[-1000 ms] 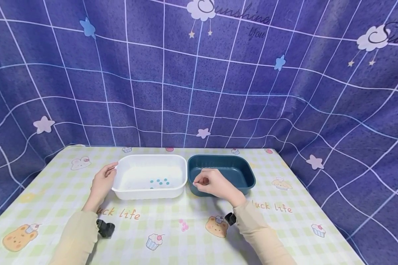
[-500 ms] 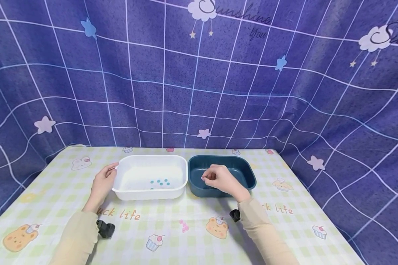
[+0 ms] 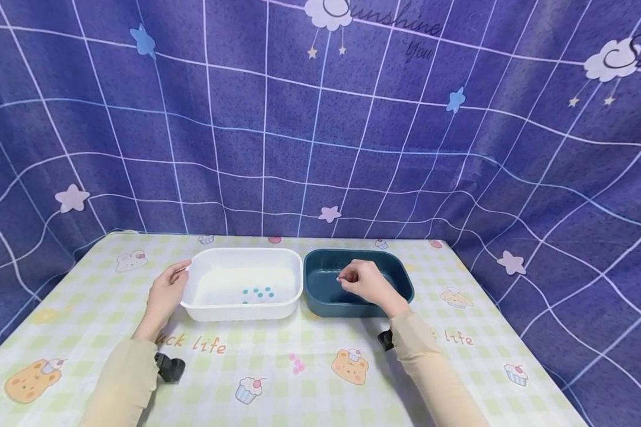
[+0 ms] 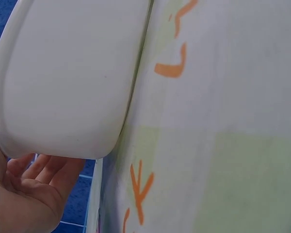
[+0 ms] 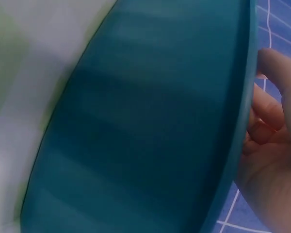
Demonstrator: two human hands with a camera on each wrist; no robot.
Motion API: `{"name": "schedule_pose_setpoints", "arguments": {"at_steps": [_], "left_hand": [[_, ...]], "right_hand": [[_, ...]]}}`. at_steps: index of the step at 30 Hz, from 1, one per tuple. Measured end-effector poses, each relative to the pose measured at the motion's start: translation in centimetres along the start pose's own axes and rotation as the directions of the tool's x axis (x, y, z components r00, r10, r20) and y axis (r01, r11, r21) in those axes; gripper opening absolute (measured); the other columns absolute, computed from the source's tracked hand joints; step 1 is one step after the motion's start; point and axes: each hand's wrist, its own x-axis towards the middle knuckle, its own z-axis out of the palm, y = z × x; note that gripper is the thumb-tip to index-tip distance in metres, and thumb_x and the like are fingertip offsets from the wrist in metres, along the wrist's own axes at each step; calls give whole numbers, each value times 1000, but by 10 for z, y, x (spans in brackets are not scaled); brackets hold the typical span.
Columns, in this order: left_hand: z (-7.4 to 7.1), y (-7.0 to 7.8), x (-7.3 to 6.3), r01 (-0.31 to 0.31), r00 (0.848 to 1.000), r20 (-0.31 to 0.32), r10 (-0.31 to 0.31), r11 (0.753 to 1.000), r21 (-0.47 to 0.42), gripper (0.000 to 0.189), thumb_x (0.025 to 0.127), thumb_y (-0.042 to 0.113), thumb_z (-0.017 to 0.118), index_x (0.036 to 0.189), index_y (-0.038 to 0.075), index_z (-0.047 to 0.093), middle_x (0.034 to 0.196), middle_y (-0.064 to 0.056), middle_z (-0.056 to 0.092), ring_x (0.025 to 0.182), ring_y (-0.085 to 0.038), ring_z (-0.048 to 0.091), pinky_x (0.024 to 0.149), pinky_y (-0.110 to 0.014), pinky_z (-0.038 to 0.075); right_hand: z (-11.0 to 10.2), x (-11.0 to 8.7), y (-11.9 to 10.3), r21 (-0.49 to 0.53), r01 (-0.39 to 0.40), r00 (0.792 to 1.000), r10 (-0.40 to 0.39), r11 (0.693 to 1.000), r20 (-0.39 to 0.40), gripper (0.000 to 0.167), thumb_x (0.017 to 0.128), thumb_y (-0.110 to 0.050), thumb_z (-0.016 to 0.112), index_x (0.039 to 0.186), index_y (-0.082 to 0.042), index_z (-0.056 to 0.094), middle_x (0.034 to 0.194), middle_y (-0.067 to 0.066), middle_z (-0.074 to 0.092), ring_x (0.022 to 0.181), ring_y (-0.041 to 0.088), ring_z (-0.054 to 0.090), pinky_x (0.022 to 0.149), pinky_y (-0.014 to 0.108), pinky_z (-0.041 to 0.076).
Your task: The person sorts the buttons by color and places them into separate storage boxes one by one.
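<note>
My left hand (image 3: 169, 289) touches the left end of a white plastic basin (image 3: 240, 313), fingers at its rim. In the left wrist view, those fingers (image 4: 51, 172) show beyond the basin's end wall. Several small round teal pieces (image 3: 260, 295) lie on the white basin's floor, towards its right front. Over a dark teal basin (image 3: 400, 284) is my right hand (image 3: 367, 283), thumb and forefinger brought together. A tiny pale pinkish piece shows at the fingertips; its kind cannot be made out. The right wrist view has the dark rim hiding part of that hand.
Both basins stand side by side, ends meeting, on a table with a green-and-white checked cloth (image 3: 192, 385) printed with cartoon figures. A blue-purple curtain (image 3: 235, 142) with a white grid hangs behind the table and along its sides.
My right hand has moved right and slightly away from me, from the dark basin's left front rim to over its middle. The left hand and both basins have stayed in place.
</note>
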Motion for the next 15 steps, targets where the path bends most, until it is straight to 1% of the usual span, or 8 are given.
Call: {"name": "schedule_pose_setpoints", "arguments": {"at_steps": [5,11,15], "left_hand": [[-1,2,1,-12,1000,4,12,1000,-5,46,101,26,33,143,9,36,142,-23,42,130,-42,41,105,-52,35],[-1,5,0,10,1000,9,-10,1000,8,46,101,27,32,144,10,36,143,-22,42,131,-42,39,106,-54,32],[0,4,-1,21,1000,9,-21,1000,8,46,101,26,32,144,10,36,143,-22,41,131,-42,39,106,-54,32]], "right_hand": [[-3,0,8,-6,-31,1000,31,999,-1,7,83,-11,68,87,-7,72,76,0,62,61,4,55,56,18,46],[-5,-1,16,-34,-79,997,79,996,-4,6,82,-10,69,85,-7,72,77,0,64,64,5,55,59,19,47],[-6,-3,20,-32,-122,992,122,992,10,6,82,-10,69,85,-6,72,78,2,65,65,6,56,59,20,48]]}}
